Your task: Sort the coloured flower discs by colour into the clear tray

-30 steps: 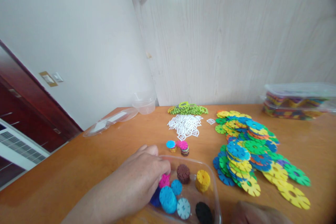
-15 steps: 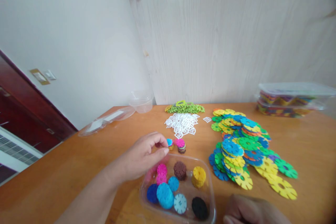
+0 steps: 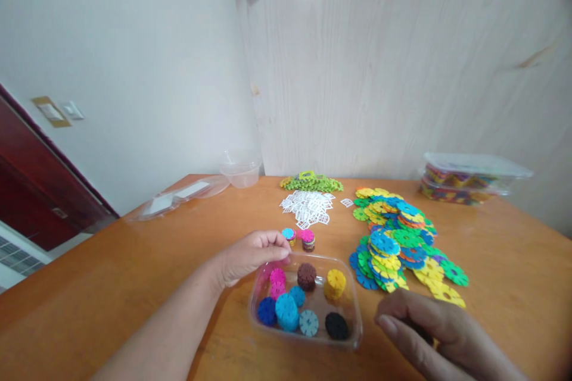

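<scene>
A clear plastic container [image 3: 328,336] holds short stacks of small notched discs: pink discs [image 3: 277,278], brown discs [image 3: 307,275], yellow discs [image 3: 335,281], several blues and black discs [image 3: 336,325]. My left hand [image 3: 259,255] pinches the container's far left corner, thumb on the rim. Right of the container, apart from it, my right hand [image 3: 429,324] hovers with curled fingers, thumb and index tips close together; nothing shows between them. Two mixed-colour disc stacks stand just behind the container, a blue-topped stack [image 3: 288,234] and a pink-topped stack [image 3: 307,238].
Large notched discs [image 3: 395,241] spread in a pile at right. White lattice pieces [image 3: 308,207] and green pieces [image 3: 310,183] lie towards the wall. Filled boxes [image 3: 469,178] stand far right; an empty tub [image 3: 240,168] and clear lids [image 3: 179,196] lie far left on the table [image 3: 147,268].
My left hand has come down onto the container's corner, and the container sits slightly turned. My right hand has risen further into view beside it. The camera view has shifted a little.
</scene>
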The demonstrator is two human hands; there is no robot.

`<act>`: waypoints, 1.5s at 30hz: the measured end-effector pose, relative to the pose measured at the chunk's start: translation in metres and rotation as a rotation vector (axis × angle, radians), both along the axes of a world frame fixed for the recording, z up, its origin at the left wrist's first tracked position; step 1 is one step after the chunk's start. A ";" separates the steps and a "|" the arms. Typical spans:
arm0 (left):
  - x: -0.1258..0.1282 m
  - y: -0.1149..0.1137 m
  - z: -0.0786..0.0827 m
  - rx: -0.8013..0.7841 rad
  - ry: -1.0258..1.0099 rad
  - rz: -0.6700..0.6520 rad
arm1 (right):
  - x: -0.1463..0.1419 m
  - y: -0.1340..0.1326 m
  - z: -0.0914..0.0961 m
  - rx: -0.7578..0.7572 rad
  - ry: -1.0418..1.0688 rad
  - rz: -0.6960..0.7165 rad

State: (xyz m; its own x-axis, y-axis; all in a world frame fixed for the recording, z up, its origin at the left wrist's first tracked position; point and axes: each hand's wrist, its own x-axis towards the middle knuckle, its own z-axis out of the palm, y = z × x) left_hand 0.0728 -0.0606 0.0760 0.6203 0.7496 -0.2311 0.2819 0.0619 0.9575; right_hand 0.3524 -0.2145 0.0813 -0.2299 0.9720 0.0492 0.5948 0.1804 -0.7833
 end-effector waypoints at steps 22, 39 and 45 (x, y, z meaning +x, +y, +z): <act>-0.012 -0.005 -0.015 0.018 -0.103 -0.127 | -0.083 0.047 0.056 -0.265 -0.402 0.402; -0.011 0.002 -0.027 0.032 -0.118 -0.191 | -0.096 0.068 0.070 -0.258 -0.639 0.502; -0.011 0.000 -0.024 -0.007 -0.193 -0.208 | -0.105 0.087 0.063 0.139 -0.910 0.637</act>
